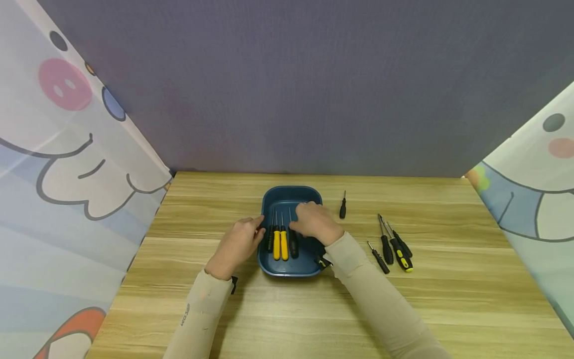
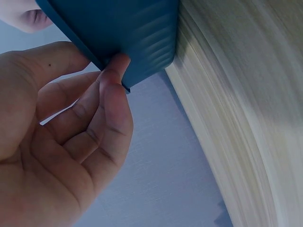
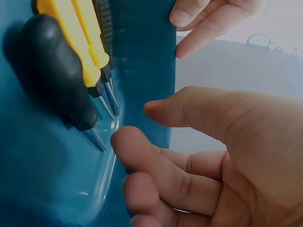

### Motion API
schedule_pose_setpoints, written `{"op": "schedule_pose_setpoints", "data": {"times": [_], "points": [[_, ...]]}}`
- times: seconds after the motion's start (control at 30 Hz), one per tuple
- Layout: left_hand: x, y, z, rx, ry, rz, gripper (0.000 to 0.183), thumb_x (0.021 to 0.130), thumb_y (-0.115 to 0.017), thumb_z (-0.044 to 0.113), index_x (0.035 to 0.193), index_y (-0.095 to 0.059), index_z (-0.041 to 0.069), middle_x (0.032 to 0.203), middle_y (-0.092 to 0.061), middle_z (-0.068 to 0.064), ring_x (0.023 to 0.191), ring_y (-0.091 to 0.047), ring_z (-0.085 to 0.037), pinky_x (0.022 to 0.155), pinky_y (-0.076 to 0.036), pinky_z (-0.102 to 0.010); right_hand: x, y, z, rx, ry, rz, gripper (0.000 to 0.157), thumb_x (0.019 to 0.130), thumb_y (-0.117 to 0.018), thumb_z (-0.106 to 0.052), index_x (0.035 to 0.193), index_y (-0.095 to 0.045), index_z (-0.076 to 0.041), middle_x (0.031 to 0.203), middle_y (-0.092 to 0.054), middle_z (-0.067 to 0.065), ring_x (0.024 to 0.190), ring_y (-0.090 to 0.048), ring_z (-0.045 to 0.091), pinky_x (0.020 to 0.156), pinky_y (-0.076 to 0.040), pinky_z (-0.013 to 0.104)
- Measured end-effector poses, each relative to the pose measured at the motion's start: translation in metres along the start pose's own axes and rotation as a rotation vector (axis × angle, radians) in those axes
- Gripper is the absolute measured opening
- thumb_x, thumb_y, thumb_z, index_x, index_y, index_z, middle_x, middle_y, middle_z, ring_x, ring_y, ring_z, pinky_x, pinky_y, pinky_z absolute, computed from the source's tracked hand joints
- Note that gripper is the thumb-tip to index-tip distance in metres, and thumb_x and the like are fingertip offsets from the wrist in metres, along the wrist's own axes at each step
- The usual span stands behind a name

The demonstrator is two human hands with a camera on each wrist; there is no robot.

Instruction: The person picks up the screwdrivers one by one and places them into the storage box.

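Pinching the rim of a rounded rectangular blue tray (image 1: 289, 270), the left hand (image 1: 239, 240) lies at its left side; the right hand (image 1: 315, 222), fingers parted and grasping nothing, hovers within, near a smooth black-handled screwdriver (image 1: 293, 244). Two yellow-handled screwdrivers (image 1: 284, 246) and a ridged black-handled screwdriver (image 1: 270, 239) lie alongside; the bench (image 1: 471, 224) carries the tray.

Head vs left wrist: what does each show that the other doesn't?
Head only: the yellow-handled screwdrivers inside the tray and the loose screwdrivers to its right on the table.
Left wrist only: the palm side of the left hand and banding on the tray's outer wall.
Both: the left hand at the tray's rim, plus the table.
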State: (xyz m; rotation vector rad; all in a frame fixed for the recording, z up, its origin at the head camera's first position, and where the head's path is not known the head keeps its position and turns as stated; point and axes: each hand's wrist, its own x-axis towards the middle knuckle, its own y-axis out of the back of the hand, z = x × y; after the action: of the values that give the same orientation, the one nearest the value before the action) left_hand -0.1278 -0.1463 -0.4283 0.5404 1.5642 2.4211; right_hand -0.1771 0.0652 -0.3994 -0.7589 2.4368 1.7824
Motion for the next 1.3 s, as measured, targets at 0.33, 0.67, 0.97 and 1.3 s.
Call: {"op": "schedule_pose_setpoints", "data": {"times": [0.33, 0.67, 0.97, 1.3], "points": [[0.0, 0.0, 0.001, -0.001, 0.008, -0.001, 0.035, 0.094, -0.069, 0.006, 0.127, -0.065, -0.008, 0.093, -0.069, -0.013, 0.068, -0.058, -0.014, 0.061, -0.052, -0.028, -0.005, 0.007, 0.001, 0.05, 0.008, 0.011, 0.041, 0.097, -0.067, -0.029, 0.061, -0.067, -0.009, 0.048, -0.058, 0.0, 0.039, -0.05, 0.012, 0.037, -0.034, 0.023], [-0.001, -0.001, 0.001, -0.007, 0.009, 0.004, 0.035, 0.095, -0.068, 0.006, 0.127, -0.064, -0.007, 0.091, -0.069, -0.012, 0.065, -0.054, -0.012, 0.058, -0.049, -0.026, -0.026, 0.021, 0.008, 0.06, 0.042, 0.113, 0.055, 0.096, -0.063, -0.025, 0.047, -0.039, -0.019, 0.041, -0.026, -0.009, 0.037, -0.022, 0.008, 0.038, -0.017, 0.022], [-0.001, 0.0, 0.001, -0.012, 0.001, 0.012, 0.035, 0.094, -0.069, 0.006, 0.126, -0.065, -0.008, 0.089, -0.068, -0.011, 0.064, -0.054, -0.011, 0.057, -0.049, -0.024, -0.052, 0.023, 0.022, 0.023, 0.057, 0.221, 0.033, 0.096, -0.068, -0.023, 0.069, -0.051, -0.013, 0.055, -0.037, -0.004, 0.044, -0.032, 0.01, 0.042, -0.025, 0.024], [-0.001, -0.001, -0.002, -0.021, 0.011, 0.007, 0.036, 0.095, -0.069, 0.007, 0.127, -0.064, -0.007, 0.097, -0.07, -0.015, 0.069, -0.057, -0.014, 0.06, -0.05, -0.027, -0.08, 0.017, 0.061, -0.019, -0.003, 0.294, 0.019, 0.095, -0.067, -0.024, 0.102, -0.066, -0.006, 0.083, -0.063, 0.001, 0.056, -0.05, 0.014, 0.047, -0.041, 0.03]]}}
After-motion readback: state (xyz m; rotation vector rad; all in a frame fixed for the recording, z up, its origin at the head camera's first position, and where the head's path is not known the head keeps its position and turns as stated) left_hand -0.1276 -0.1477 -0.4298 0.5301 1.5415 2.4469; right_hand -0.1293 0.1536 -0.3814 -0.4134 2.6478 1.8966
